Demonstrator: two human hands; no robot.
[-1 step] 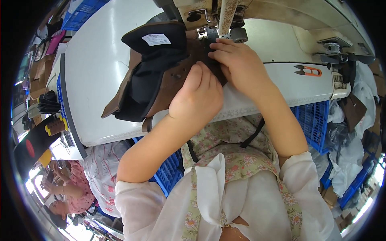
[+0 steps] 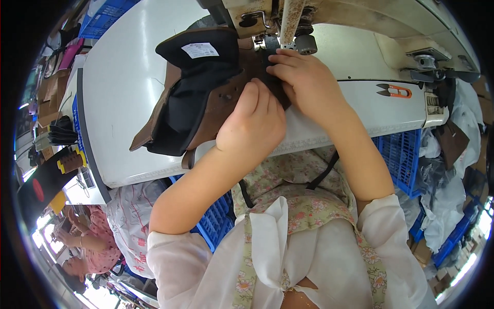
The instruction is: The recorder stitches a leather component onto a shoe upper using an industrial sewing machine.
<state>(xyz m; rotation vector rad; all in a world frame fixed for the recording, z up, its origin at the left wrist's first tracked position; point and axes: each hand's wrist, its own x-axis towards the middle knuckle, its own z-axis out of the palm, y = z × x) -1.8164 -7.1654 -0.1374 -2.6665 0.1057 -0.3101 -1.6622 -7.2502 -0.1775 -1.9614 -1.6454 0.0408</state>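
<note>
A brown leather boot upper (image 2: 221, 100) with a black lining and a white label (image 2: 199, 50) lies on the sewing machine's white table. Its right part runs under the presser foot (image 2: 259, 43). My left hand (image 2: 252, 118) is closed, its fingers pinching the upper's near edge; the pinched spot itself is hidden. Just to the right of the foot, my right hand (image 2: 309, 85) bends its fingers over the dark edge of the same upper, with the thumb mostly out of sight beneath. Both hands are close together at the seam area.
The sewing machine (image 2: 350, 15) spans the top of the view. Orange-handled thread snips (image 2: 395, 91) lie on the table at right. Blue crates (image 2: 401, 159) stand below the table edge. At lower left another person in pink (image 2: 98, 242) sits beyond a white sack (image 2: 134, 221).
</note>
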